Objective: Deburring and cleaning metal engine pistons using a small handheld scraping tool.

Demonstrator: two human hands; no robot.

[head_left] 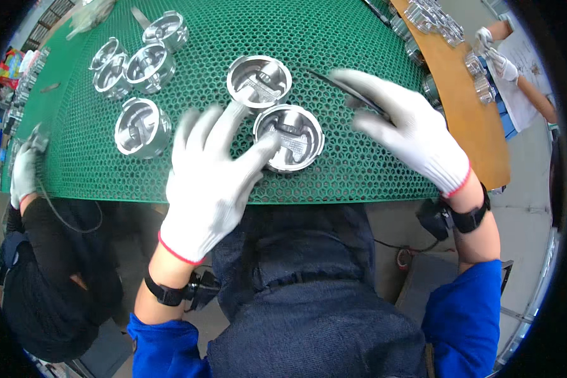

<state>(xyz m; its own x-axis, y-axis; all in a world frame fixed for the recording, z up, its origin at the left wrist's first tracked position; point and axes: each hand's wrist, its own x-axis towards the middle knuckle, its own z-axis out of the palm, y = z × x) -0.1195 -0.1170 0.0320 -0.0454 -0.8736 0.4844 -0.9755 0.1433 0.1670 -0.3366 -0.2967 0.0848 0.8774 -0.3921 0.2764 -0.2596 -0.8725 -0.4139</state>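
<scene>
Two silver metal pistons, hollow side up, stand close together on the green mesh mat: a farther piston (274, 75) and a nearer piston (295, 149). My left hand (206, 170), in a white knit glove with a red cuff, has its fingers spread. Its thumb reaches over the nearer piston and its index fingertip is at the farther one's rim; whether they press on the metal I cannot tell. To the right of both pistons, my right hand (403, 123), gloved alike, grips a thin dark pointed tool (339, 86), its tip toward the farther piston. The tool's exact kind is unclear.
Several more pistons (142, 128) stand at the left on the green mesh mat (359, 179). A wooden board (469, 126) runs along the right, with pistons beside it. One co-worker's gloved hand (24, 170) is at far left; another's gloved hands (501, 62) are at far right.
</scene>
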